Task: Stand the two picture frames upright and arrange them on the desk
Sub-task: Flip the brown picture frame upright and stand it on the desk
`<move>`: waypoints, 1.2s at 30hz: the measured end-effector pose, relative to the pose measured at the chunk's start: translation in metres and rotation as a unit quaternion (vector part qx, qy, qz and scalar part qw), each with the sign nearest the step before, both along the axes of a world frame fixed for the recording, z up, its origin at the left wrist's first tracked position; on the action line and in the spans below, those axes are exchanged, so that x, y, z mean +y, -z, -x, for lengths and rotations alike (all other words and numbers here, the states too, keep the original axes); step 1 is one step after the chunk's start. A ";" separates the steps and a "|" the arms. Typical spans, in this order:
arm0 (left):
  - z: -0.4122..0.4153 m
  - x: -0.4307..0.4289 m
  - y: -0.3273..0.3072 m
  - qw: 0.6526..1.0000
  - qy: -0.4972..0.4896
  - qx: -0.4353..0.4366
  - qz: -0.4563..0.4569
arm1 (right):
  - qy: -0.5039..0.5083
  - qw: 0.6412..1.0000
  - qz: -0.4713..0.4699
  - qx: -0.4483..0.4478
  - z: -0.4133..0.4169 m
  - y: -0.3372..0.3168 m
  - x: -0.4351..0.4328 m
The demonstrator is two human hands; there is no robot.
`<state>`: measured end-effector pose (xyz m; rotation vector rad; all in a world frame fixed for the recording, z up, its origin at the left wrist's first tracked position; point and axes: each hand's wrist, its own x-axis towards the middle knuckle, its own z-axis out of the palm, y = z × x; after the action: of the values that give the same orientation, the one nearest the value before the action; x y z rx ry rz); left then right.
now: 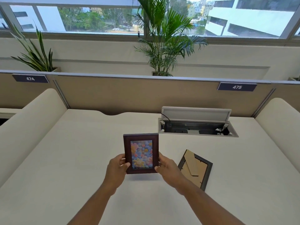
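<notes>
A dark red wooden picture frame [141, 153] with a colourful flower picture faces me, upright, held over the middle of the white desk [81, 159]. My left hand [117, 168] grips its lower left edge and my right hand [167, 168] grips its lower right edge. A second frame [195, 169], grey-edged, lies face down on the desk just right of my right hand, its brown cardboard back and folded stand showing.
An open cable box [197, 125] with its lid raised is sunk into the desk at the back right. Beige partition panels [138, 95] with number plates 474 and 475 close off the back. Rounded cream dividers stand at both sides. Plants stand behind the partition.
</notes>
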<state>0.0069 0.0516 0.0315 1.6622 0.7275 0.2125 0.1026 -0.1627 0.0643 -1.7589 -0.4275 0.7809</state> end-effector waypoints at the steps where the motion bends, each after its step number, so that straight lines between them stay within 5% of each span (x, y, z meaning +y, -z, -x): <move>1: -0.002 0.004 0.003 1.000 -0.004 -0.002 -0.010 | -0.008 1.000 0.008 -0.005 -0.001 0.003 0.005; 30: -0.024 0.033 0.033 0.995 -0.028 0.050 -0.087 | -0.016 0.998 0.042 0.041 -0.017 0.040 0.046; 36: -0.009 0.012 0.031 0.986 -0.148 0.068 -0.044 | 0.068 0.993 0.054 0.078 -0.016 0.036 0.036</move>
<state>0.0161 0.0639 0.0004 1.6579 1.0832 0.3481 0.1191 -0.1270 0.0286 -1.7905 -0.1606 0.8493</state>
